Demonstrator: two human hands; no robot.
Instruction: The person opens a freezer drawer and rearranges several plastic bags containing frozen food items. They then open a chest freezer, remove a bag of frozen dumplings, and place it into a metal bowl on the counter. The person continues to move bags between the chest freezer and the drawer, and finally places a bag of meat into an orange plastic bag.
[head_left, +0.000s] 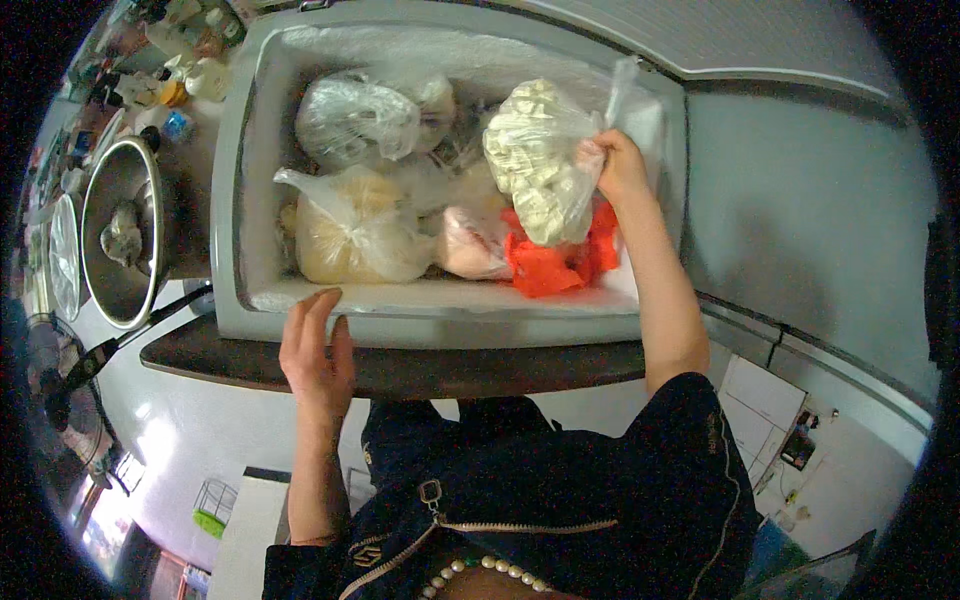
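An open chest freezer with frosted walls lies before me. My right hand grips the gathered neck of a clear plastic bag of pale, lumpy food, held over the freezer's right part. Under it lies a red plastic bag, beside a clear bag with pinkish contents. A knotted bag of yellowish food sits at the front left, and cloudy plastic bags lie behind it. My left hand hovers at the front rim, fingers apart, holding nothing.
Left of the freezer stands a metal bowl with something small in it, near many bottles and containers. A dark ledge runs along the freezer's front. A grey wall panel stands at the right.
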